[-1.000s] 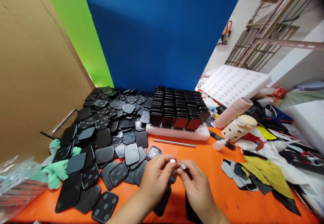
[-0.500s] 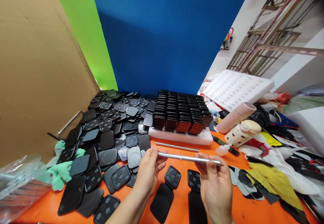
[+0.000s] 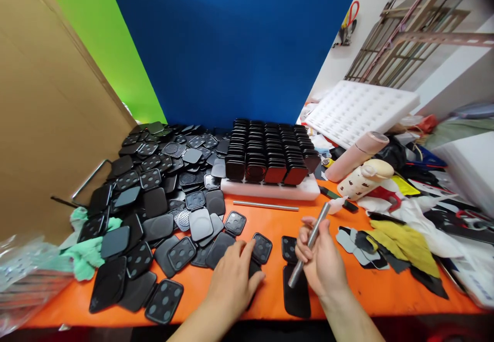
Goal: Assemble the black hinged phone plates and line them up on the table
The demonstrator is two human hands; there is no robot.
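My right hand (image 3: 322,257) is wrapped round a silver metal rod (image 3: 309,244), which tilts up to the right. Below it lies an unfolded black case (image 3: 296,293) with a dotted lid part. My left hand (image 3: 233,277) rests palm down over another black case, its fingers curved about the body; the dotted part (image 3: 262,248) of that case shows beyond the fingertips. How firmly the fingers hold it is hidden. A second thin rod (image 3: 266,205) lies flat in front of a white foam block (image 3: 270,189) carrying rows of upright black cases (image 3: 266,151).
Loose black cases (image 3: 156,226) spread over the left of the orange table (image 3: 347,301). At the right are a pink bottle (image 3: 357,155), a patterned cup (image 3: 365,180), a yellow glove (image 3: 405,244) and a white foam tray (image 3: 363,113). Cardboard (image 3: 50,100) stands at the left.
My left hand has let go of the rod and moved down onto the left black case. My right hand has tilted the rod upright. The view has shifted downward.
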